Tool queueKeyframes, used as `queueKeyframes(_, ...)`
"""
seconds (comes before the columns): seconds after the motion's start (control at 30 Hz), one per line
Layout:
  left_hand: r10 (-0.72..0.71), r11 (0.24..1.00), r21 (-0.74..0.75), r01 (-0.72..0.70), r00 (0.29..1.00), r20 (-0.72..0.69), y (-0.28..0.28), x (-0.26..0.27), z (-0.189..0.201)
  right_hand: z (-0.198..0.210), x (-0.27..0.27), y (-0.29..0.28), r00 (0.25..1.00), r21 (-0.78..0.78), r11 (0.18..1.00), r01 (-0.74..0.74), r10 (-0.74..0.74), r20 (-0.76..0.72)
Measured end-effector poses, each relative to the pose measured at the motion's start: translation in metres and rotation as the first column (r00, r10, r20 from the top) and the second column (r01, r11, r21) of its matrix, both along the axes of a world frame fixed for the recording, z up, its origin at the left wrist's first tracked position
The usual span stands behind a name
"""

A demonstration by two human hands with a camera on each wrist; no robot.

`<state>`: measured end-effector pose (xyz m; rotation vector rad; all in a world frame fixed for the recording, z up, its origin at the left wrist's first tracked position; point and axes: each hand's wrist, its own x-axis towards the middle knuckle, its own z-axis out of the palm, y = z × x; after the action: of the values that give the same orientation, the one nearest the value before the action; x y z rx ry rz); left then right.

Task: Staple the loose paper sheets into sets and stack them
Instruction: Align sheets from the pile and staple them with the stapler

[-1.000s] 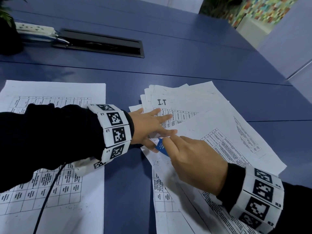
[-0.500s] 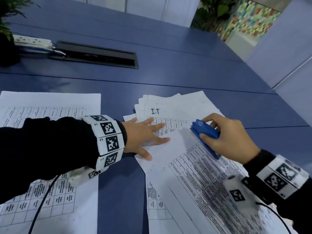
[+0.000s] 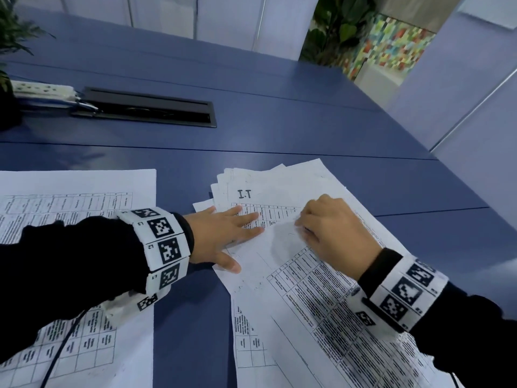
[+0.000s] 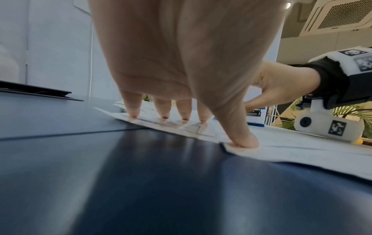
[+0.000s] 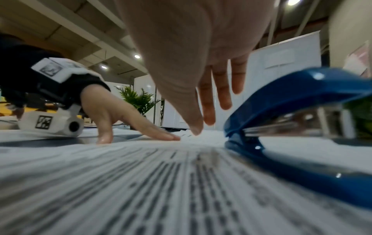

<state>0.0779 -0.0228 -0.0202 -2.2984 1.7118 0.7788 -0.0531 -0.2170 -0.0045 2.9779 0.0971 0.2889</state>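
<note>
So my left hand is flat on the fanned pile of loose sheets, fingers straight and spread, thumb pinning the near corner at the table edge of the paper. My right hand is just beside it on the same pile, fingers relaxed, thumb tip about touching the top sheet, holding nothing.

The bit that matters: the blue stapler lies on the sheets just to the right of my right hand, right next to the palm. The head view doesn't show it at all, my hand hides it. Its long axis runs roughly along the line of my hand, hinge end toward the fingertips and mouth back toward the wrist, as far as I can tell. So the right hand is way nearer; the left is across the pile. I reckon next is squaring a few sheets, then grabbing it with the right.

The other printed sheets sit off to the left under my sleeve.
</note>
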Motion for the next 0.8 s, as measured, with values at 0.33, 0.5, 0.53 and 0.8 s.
queueKeyframes(0.33,0.031,0.999,-0.018,-0.032,0.999,-0.026,0.001,-0.001,0.002,-0.015,-0.007,0.021,0.972,-0.094,0.995,0.043,-0.064,-0.227)
queueKeyframes(0.5,0.037,0.999,-0.012,-0.038,0.999,-0.038,0.001,-0.001,0.002,-0.005,0.004,0.012,0.924,0.295,0.926,0.234,-0.118,-0.364)
queueKeyframes(0.53,0.037,0.999,-0.011,-0.037,0.999,-0.037,0.001,-0.001,0.003,-0.004,0.006,0.010,0.924,0.342,0.906,0.251,-0.120,-0.362)
queueKeyframes(0.8,0.037,0.999,-0.013,-0.037,0.998,-0.042,0.001,-0.001,0.003,-0.001,0.011,-0.001,0.864,0.490,0.781,0.389,-0.125,-0.487)
